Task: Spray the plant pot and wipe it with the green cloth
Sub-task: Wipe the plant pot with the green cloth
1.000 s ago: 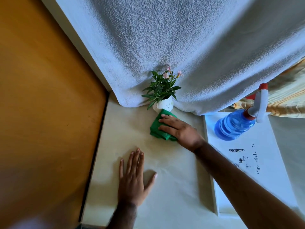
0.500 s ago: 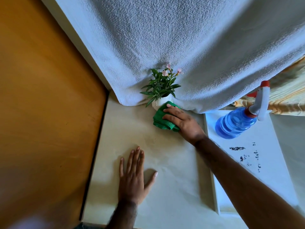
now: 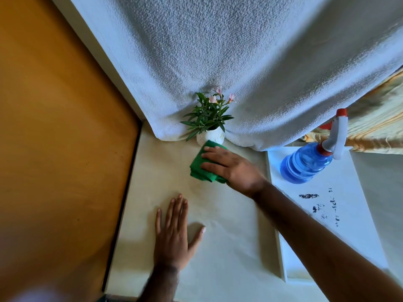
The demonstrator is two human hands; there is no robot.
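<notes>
— Plant pot [image 3: 211,136]: where is it?
— At the far edge of the pale table [image 3: 218,247], against the hanging white towel [image 3: 239,62].
— And the green cloth [image 3: 201,165]?
— Just near of the pot, its far corner seemingly touching it. The right hand [image 3: 231,168] presses it, fingers extended.
— The left hand [image 3: 174,234]?
— Flat, open on the table, holding nothing.
— The spray bottle [image 3: 309,162]?
— Right, on a white board [image 3: 349,214].

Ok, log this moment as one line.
phase: wiping | right hand: flat on green cloth at plant pot | left hand: flat on table | spray bottle: aside
</notes>
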